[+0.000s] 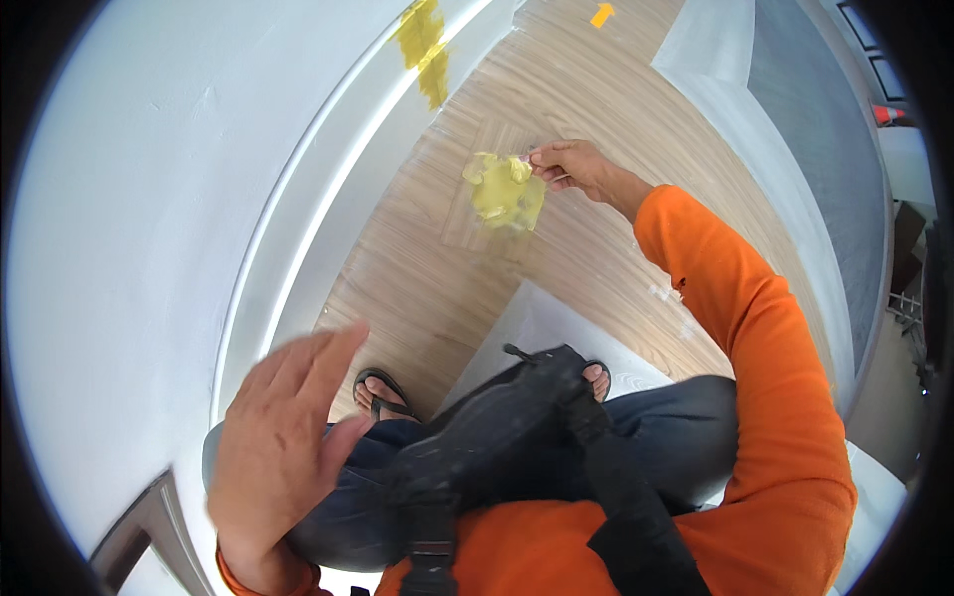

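My right hand point(574, 167) reaches out over the wood-grain floor, its thumb and fingers pinched together. What they grip is small and mostly hidden; a pale edge shows at the fingertips. That edge touches a thick lump of yellow putty-like paste point(519, 171). Below the lump, more of the paste is smeared over a flat, roughly square patch point(505, 204) on the floor. Whether a thin board lies under it, I cannot tell. Nearer to me and to the left, my left hand point(283, 437) is raised beside the wall, slightly blurred, fingers stretched out and holding nothing.
A white wall with a pale ledge point(298, 233) curves along the left, bearing a yellow smear point(424, 55). Grey-white sheeting point(715, 60) covers the floor at far right. My sandalled feet point(383, 392) are close below. An orange arrow sticker point(602, 14) marks the far floor.
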Tool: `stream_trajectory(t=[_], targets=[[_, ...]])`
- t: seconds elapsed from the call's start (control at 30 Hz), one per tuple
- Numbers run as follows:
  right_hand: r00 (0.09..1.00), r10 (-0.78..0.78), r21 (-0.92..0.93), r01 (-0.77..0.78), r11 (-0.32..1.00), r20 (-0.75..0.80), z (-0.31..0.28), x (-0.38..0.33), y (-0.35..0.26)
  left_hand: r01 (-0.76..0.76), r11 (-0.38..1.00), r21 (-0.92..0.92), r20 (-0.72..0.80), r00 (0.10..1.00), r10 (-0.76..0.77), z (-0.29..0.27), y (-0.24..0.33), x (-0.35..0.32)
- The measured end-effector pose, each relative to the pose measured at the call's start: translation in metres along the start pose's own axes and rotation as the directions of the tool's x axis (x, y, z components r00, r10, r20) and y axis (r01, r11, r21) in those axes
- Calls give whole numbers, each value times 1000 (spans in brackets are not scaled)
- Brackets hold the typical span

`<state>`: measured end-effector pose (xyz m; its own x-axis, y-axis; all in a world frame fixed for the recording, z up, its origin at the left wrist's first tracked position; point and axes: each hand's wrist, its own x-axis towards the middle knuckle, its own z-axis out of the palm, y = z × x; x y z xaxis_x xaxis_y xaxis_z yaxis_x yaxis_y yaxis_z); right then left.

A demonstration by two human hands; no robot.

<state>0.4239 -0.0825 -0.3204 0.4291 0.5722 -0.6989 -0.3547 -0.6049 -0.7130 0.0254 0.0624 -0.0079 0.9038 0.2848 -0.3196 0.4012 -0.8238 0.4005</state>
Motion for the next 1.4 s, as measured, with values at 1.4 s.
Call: stream_trajectory(t=[1.4], targets=[[765, -627, -958, 267, 102, 146, 32, 33, -3, -73, 997, 19, 133, 989, 69, -16, 8, 5]])
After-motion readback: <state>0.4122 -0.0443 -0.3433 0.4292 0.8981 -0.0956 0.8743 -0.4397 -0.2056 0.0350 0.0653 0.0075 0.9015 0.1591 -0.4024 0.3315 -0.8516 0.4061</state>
